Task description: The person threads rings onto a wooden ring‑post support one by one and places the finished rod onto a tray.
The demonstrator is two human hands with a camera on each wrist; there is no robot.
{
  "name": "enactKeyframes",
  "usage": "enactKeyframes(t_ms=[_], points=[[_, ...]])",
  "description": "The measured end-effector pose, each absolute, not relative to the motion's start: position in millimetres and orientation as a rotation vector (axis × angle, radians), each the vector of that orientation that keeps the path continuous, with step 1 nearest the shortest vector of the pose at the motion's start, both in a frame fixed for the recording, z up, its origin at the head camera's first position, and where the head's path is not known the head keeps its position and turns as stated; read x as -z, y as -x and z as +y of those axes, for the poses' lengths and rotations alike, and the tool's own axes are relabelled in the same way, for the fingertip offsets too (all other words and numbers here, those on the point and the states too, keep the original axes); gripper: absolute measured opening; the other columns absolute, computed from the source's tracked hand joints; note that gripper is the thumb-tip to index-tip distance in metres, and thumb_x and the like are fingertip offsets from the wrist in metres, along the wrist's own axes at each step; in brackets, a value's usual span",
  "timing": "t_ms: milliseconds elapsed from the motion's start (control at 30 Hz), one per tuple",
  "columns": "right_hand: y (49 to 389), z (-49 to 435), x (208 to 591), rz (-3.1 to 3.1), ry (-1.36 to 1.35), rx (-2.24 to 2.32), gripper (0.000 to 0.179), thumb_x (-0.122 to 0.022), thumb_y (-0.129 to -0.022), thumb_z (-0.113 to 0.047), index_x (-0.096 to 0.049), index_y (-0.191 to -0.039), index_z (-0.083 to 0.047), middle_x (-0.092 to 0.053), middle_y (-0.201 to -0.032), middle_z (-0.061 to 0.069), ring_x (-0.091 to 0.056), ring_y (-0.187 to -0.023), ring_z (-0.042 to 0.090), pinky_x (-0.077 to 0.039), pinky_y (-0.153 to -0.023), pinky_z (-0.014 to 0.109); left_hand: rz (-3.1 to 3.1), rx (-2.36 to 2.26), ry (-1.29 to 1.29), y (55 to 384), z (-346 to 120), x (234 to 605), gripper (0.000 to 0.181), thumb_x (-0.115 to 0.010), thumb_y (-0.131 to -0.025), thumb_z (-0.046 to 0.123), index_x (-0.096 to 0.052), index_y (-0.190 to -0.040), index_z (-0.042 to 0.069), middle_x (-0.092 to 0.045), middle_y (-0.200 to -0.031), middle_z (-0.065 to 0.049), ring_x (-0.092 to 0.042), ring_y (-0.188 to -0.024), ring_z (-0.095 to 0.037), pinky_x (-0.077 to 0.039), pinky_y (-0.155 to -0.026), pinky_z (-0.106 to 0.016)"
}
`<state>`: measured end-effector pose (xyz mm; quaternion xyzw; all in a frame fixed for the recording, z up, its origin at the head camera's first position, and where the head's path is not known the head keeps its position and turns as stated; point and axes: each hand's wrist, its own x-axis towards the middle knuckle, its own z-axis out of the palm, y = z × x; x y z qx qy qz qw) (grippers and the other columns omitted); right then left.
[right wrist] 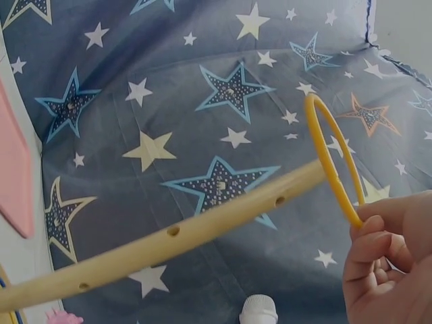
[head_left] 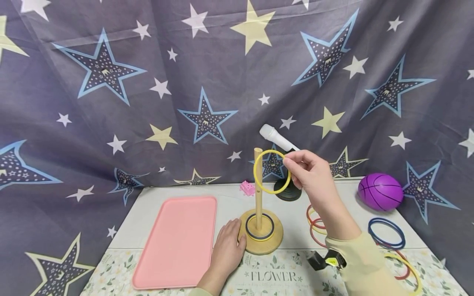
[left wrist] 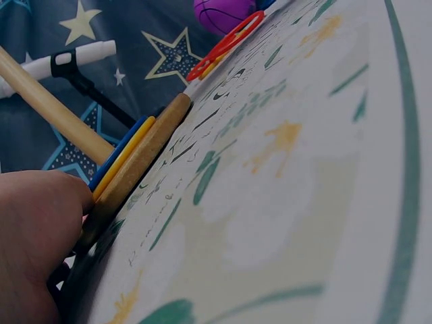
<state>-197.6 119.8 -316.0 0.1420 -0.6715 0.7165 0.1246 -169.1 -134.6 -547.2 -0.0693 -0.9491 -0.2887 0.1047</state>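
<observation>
From my remote seat: right hand [head_left: 311,174] pinches a yellow ring [head_left: 274,192] by its edge, probably to leave the hole clear, right by the wooden post's [head_left: 259,201] top, can't tell if touching. Left hand's [head_left: 227,248] fingers lie loosely extended against the round base [head_left: 259,247], likely steadying it.

Pink tray [head_left: 177,242] L, purp. bball [head_left: 380,192] R, wht mic [head_left: 279,138] btwn.

Play area | star-print curtain [head_left: 237,74] | flower-print table cover [head_left: 266,265] | purple ball [head_left: 380,191]
</observation>
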Motion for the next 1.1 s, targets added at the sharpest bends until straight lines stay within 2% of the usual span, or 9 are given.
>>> enactKeyframes(t_ms=[433,567,1100], points=[[206.9,93.5,314.6,-1.843,-0.395,-2.110,0.014,-0.080,-0.104,-0.014,-0.077,-0.111,-0.003,-0.060,-0.071,0.002,-0.049,-0.059,0.012,-0.042,-0.048,0.021,-2.776,0.875,0.212,164.5,-134.1,545.1,0.057,-0.068,-0.107,0.018,-0.055,-0.157,-0.006,-0.053,-0.163,-0.024,-0.043,-0.157,-0.043,-0.029,-0.132,-0.060],[210.7,87.0,316.9,-1.798,-0.378,-2.131,0.016,-0.080,-0.103,-0.012,-0.076,-0.110,0.001,-0.058,-0.069,0.002,-0.048,-0.058,0.012,-0.040,-0.048,0.020,-2.767,0.869,0.209,164.2,-133.9,545.0,0.057,-0.067,-0.107,0.018,-0.055,-0.157,-0.006,-0.053,-0.163,-0.024,-0.043,-0.157,-0.043,-0.029,-0.132,-0.060],[221.9,79.2,344.4,-1.813,-0.303,-2.198,0.016,-0.077,-0.104,-0.007,-0.074,-0.114,0.006,-0.058,-0.070,0.002,-0.048,-0.058,0.010,-0.039,-0.049,0.019,-2.774,0.851,0.228,167.4,-135.8,547.1,0.056,-0.067,-0.108,0.018,-0.055,-0.157,-0.006,-0.053,-0.163,-0.023,-0.043,-0.157,-0.042,-0.029,-0.133,-0.057]])
